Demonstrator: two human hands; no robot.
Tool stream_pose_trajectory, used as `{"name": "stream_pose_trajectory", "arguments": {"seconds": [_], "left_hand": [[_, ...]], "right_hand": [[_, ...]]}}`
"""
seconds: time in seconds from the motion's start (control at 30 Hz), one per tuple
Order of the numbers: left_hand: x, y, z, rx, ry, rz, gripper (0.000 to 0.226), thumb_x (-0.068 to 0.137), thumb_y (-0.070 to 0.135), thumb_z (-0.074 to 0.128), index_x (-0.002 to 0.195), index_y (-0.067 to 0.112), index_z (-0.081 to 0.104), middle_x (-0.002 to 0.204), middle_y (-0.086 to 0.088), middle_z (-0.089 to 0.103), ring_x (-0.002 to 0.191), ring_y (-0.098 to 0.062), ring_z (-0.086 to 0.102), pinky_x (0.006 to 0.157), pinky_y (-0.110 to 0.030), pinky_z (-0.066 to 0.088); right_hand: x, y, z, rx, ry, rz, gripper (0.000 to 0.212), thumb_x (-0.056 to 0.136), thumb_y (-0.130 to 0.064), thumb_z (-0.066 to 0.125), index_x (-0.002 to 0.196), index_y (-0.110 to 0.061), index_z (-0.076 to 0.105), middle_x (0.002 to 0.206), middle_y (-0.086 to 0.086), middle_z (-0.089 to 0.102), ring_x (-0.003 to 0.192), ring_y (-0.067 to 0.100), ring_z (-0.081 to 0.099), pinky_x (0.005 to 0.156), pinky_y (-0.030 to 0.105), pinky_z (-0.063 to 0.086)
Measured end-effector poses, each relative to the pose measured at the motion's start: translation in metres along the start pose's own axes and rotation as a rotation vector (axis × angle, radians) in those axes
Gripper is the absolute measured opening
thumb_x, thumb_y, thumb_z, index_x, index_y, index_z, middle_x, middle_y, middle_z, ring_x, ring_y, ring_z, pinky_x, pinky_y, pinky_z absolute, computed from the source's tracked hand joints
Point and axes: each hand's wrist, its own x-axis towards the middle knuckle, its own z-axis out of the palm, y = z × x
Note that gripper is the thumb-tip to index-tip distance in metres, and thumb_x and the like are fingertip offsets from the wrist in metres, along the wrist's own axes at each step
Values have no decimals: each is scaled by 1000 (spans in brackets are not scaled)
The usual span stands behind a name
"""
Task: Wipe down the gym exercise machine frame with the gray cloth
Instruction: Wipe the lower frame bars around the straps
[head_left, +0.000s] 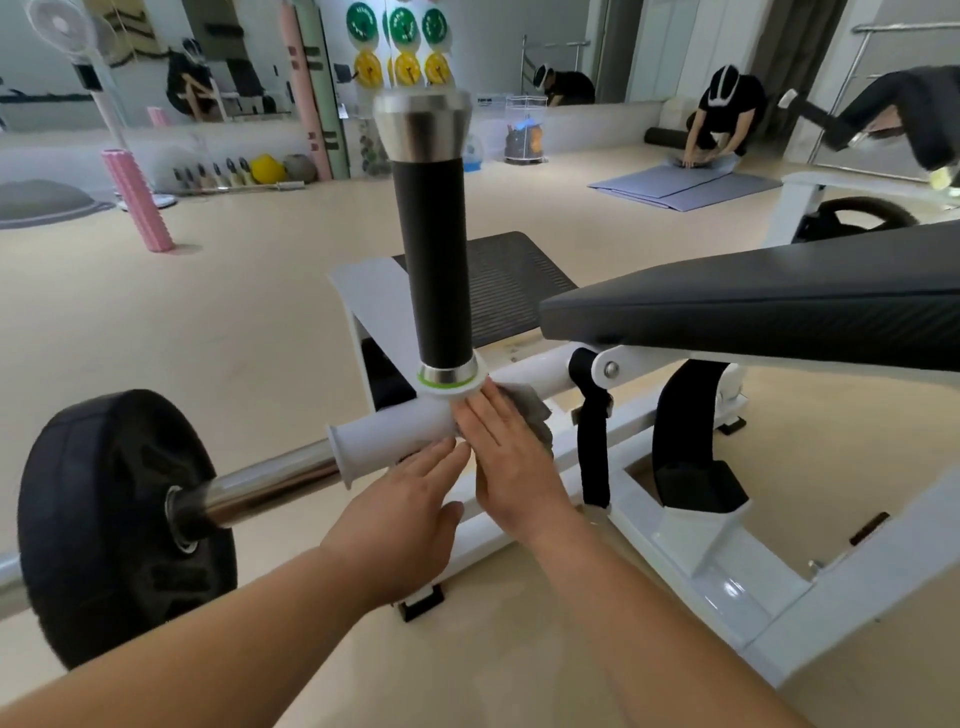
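Machine frame (727, 582): white painted metal, glossy, base rails flat on the floor (260, 322). A white cross tube (395, 434) runs roughly level and ends at left in a flared rim. From its junction an upright handle (434, 260) rises, with a black grip, a steel cap on top, and a steel collar with a green ring at its foot.

Gray cloth (530, 410): crumpled, lying against the cross tube at the junction, just below the handle's collar. The right hand (511, 467) presses it there with straight fingers. Most of the cloth is hidden under them; a bunched fold shows at their right side.
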Motion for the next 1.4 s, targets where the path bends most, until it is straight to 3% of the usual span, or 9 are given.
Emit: {"name": "stream_pose_trajectory", "arguments": {"seconds": [0.17, 0.37, 0.53, 0.7, 0.87, 0.93, 1.07, 1.23, 1.4], "left_hand": [[-8, 6, 2, -4, -28, -24, 55, 105, 27, 48, 158, 30, 31, 168, 13, 19, 154, -14, 20, 116, -31, 34], [-10, 5, 2, -10, -5, -63, 50, 103, 24, 49, 152, 30, 41, 168, 9, 23, 152, -16, 26, 114, -33, 37], [-12, 4, 1, -24, -3, -94, 56, 104, 27, 48, 158, 32, 32, 170, 11, 16, 155, -13, 19, 117, -34, 33], [-15, 4, -2, -19, -1, -103, 58, 104, 26, 47, 158, 33, 31, 170, 13, 17, 154, -11, 21, 118, -30, 31], [-19, 8, -5, -20, 37, -94, 41, 100, 20, 51, 140, 23, 50, 155, 9, 39, 138, -18, 43, 103, -35, 46], [-19, 10, -6, -17, 30, -82, 39, 99, 19, 51, 137, 22, 53, 149, 7, 44, 134, -19, 47, 101, -38, 49], [-19, 6, -2, 5, 8, -84, 39, 101, 22, 49, 138, 29, 59, 148, 10, 51, 131, -16, 53, 102, -31, 47], [-20, 7, 9, -1, -100, -158, 38, 103, 33, 48, 139, 29, 60, 144, 9, 58, 129, -17, 55, 106, -30, 45], [-23, 40, 26, -241, -288, -257, 55, 98, 56, 55, 149, 38, 48, 149, 9, 52, 126, -18, 59, 105, -31, 48]], "right_hand": [[3, 21, -15, -12, 136, 564, 70, 106, -12, 41, 165, -18, 4, 173, 0, -3, 159, 16, -6, 130, 44, 12], [-11, -9, -6, 24, -64, 109, 84, 96, 5, 52, 165, -19, 10, 173, -5, -1, 159, 14, -7, 126, 42, 22], [-12, 4, -18, 135, 58, 570, 68, 107, -10, 44, 165, -18, 9, 173, -3, -2, 159, 15, -5, 129, 40, 16], [-30, -10, -3, 60, -129, 107, 88, 97, 4, 49, 163, -25, -3, 172, -9, -13, 158, 11, -13, 126, 41, 24], [-2, -7, -8, 186, 70, 566, 69, 106, -10, 41, 165, -17, 5, 172, -4, -13, 158, 16, -11, 127, 46, 23], [-2, -21, -2, 191, 63, 492, 71, 105, -10, 43, 165, -16, 5, 172, -3, -12, 158, 16, -11, 128, 46, 21], [-46, -25, -3, 144, -226, 226, 84, 101, -5, 51, 164, -35, 4, 172, -15, 5, 154, 19, 25, 114, 44, 43], [-104, -6, -35, 257, -182, 555, 42, 109, -33, 38, 150, -42, 30, 133, -9, 62, 116, 18, 64, 92, 36, 57], [-144, -11, -65, 474, -214, 776, 15, 105, -56, 39, 106, -48, 51, 92, -20, 63, 84, 0, 65, 73, 25, 57]]}}
